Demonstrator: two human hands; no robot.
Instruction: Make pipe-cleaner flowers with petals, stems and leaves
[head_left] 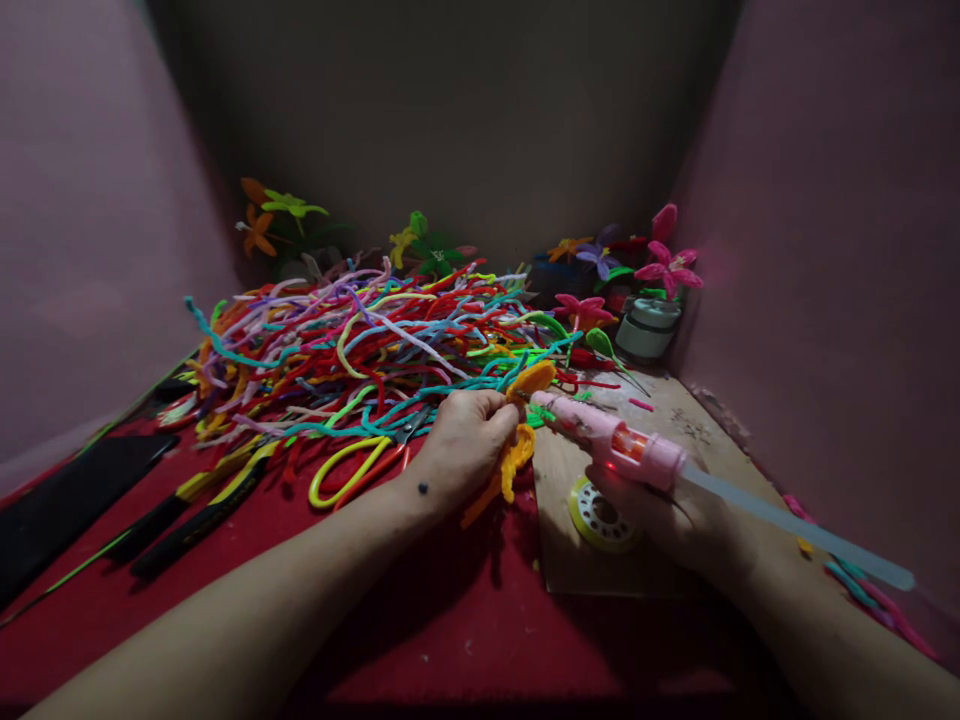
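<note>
The left hand (466, 445) has its fingers closed on an orange fuzzy piece (517, 460), above the red tabletop (450, 620). The right hand (667, 515) grips a pink glue gun (611, 440); its nozzle is near this piece. Yellow-handled scissors (352, 472) lie beside the left wrist.

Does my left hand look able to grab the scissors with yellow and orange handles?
Probably not without first letting go, since the left hand is holding an orange fuzzy piece; otherwise, the scissors lie close beside its wrist, handles uncovered.
</note>
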